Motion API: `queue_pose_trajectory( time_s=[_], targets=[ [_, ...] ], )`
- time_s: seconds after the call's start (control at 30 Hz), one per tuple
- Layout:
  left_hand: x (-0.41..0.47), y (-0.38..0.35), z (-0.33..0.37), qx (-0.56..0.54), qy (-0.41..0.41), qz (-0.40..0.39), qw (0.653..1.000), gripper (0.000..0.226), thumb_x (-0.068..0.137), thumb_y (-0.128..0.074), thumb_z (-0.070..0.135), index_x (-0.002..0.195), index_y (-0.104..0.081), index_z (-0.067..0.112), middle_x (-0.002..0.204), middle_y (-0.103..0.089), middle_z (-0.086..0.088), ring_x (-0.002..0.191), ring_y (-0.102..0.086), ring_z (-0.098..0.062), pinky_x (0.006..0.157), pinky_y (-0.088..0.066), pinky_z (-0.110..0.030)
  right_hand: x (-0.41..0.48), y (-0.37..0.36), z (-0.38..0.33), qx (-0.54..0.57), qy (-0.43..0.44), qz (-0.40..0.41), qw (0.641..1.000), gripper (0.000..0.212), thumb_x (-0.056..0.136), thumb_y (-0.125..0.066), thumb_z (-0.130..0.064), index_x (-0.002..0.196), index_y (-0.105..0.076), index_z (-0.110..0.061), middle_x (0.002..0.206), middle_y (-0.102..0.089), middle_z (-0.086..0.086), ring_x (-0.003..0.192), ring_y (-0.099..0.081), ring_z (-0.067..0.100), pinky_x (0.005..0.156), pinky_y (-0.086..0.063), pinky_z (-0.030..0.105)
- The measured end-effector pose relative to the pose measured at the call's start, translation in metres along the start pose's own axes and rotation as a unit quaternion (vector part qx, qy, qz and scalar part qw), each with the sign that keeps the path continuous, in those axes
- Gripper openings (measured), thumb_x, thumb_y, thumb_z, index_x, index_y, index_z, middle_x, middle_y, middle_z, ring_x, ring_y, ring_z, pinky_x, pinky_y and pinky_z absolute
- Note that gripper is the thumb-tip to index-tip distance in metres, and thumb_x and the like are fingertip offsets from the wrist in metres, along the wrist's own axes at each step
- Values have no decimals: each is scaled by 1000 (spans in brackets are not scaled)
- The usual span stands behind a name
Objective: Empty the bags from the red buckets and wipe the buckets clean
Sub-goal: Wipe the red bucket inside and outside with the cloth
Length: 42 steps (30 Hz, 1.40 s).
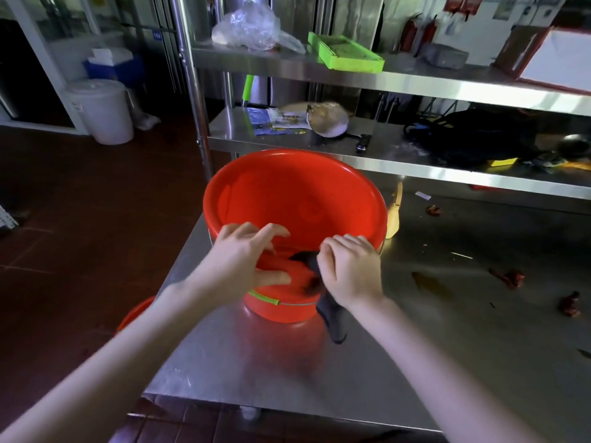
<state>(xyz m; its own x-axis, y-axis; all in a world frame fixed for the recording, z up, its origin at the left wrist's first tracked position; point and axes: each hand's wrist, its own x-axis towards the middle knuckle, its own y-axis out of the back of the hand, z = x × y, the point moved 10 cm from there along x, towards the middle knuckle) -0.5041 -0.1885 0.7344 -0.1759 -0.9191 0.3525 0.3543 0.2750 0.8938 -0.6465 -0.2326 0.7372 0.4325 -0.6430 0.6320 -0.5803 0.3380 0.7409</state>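
Near the left edge of the steel worktop (319, 372) stands the red bucket (297, 199), round, smooth glossy plastic, its mouth tipped toward the viewer; a thin wire handle with a green grip (263, 297) lies against its near outer wall. At the near rim the left hand (243, 257) grips the bucket, fingers curled over the lip to the inside, thumb pressed flat on the outside; just beside it the right hand (348, 270) is closed round a dark cloth (332, 318), holding it bunched against the rim; the limp tail of the cloth hangs down outside to the worktop. Toward the right edge lie shrivelled red scraps (511, 278); past the left edge, on the dark tiled floor, shows the rim of a second red bucket (136, 314). Behind, steel shelves (415, 75) carry a flat green tray (345, 52), a crumpled clear plastic bag (249, 25) and a printed packet (271, 123), its writing too blurred to read.
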Motion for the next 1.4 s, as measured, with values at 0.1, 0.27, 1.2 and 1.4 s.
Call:
queue_pose_trajectory(
  time_s=[0.1,0.27,1.2,1.4],
  targets=[
    [-5,14,-46,61,3,-61,996,65,77,-52,73,117,-67,24,111,-64,6,118,-53,-20,114,-20,-48,13,-1,35,14,32,-79,996,43,91,-32,-23,69,-65,-8,68,-65,3,68,-59,27,69,-46,37],
    [-1,6,-33,62,-52,-28,996,33,90,-65,33,111,-70,7,102,-65,-9,100,-59,-32,108,-36,-52,41,-9,98,0,0,-144,990,38,99,-37,-13,75,-67,-7,79,-65,6,82,-59,24,85,-46,39],
    [-3,-1,-6,7,18,43,999,62,72,-51,73,101,-65,20,96,-65,9,94,-56,-20,86,-41,-39,3,-4,-11,-4,-9,27,1000,37,91,-38,-19,58,-55,-13,56,-56,-1,55,-53,24,56,-41,35],
    [-12,-2,-60,61,3,-101,993,80,82,-21,80,124,-60,25,116,-56,6,128,-42,-20,118,-7,-48,25,0,50,30,61,-118,991,42,97,-34,-17,78,-70,-4,79,-70,7,79,-65,27,81,-49,40]
  ],
)
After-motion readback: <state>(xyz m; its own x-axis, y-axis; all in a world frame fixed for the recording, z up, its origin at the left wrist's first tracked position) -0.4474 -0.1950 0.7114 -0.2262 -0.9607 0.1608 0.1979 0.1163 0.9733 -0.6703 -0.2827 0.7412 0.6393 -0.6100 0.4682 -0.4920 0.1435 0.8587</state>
